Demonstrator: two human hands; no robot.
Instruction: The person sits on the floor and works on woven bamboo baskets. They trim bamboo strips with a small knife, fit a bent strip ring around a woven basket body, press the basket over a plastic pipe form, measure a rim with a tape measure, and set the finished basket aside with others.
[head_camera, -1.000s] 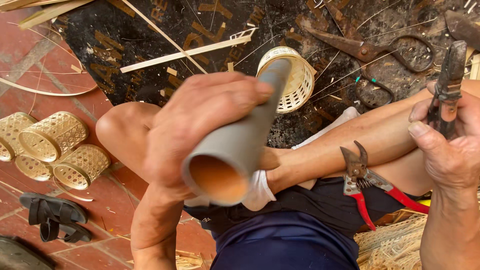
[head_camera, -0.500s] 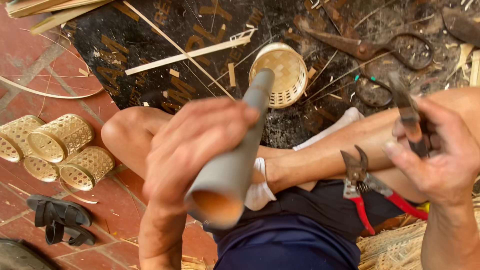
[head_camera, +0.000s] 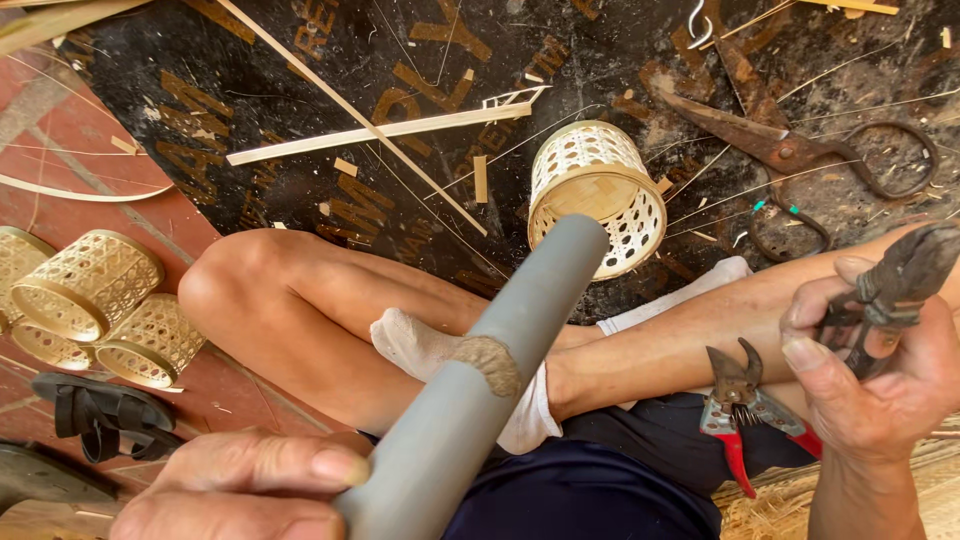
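My left hand grips the near end of a long grey plastic pipe at the bottom of the view. The pipe slants up and away, and its far tip reaches the rim of a small woven bamboo basket lying on the dark mat. My right hand at the right edge is closed around a dark, worn metal cutting tool, its jaws pointing up to the right. My crossed bare legs and a white sock lie under the pipe.
Red-handled pliers rest on my lap. Large rusty shears lie on the dark printed mat with bamboo strips and scraps. Several woven rings and a black sandal sit on the red tiles at left.
My left hand has slid down the pipe toward its near end, and the pipe now reaches out to the basket. My right hand with the tool has dropped lower at the right.
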